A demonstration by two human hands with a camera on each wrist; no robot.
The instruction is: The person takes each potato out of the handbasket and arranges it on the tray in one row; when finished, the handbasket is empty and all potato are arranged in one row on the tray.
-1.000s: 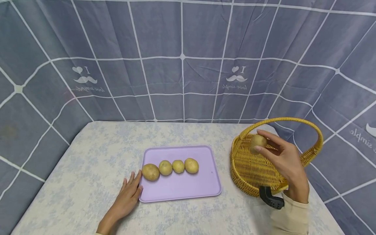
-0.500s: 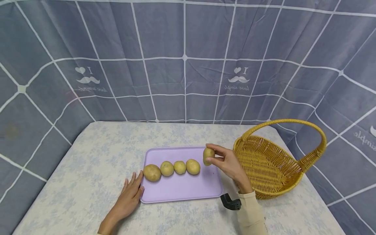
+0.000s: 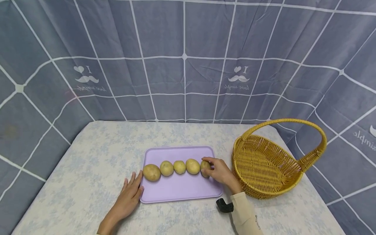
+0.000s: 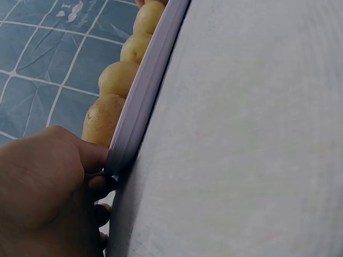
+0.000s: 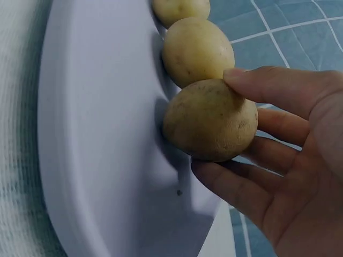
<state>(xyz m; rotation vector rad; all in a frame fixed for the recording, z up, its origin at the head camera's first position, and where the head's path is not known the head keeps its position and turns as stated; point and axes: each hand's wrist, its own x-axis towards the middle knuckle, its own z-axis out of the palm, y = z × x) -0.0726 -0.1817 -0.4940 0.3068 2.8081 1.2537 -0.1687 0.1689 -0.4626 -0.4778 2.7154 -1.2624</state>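
Observation:
Between the thumb and fingers of my right hand [image 3: 222,172] is a brownish potato [image 5: 210,122], held at the right end of a row in the lilac tray [image 3: 182,190]. It sits right beside a paler potato [image 5: 197,52] in the right wrist view. The row continues leftward with several potatoes, ending at a larger one [image 3: 151,172] near the tray's left side. My left hand [image 3: 127,201] lies at that side, fingers extended, thumb and fingertips at the tray's rim. The left wrist view has its thumb against the tray edge [image 4: 140,99].
A yellow wicker basket [image 3: 265,195] with a tall arched handle [image 3: 289,120] stands right of the tray, near the right forearm. A pale floral cloth [image 3: 108,143] covers the table. Behind it hangs a blue-grey checked curtain [image 3: 164,78].
My right hand has carried the potato from above the basket leftward and down to the right end of the row in the tray. The left hand has stayed at the tray's edge.

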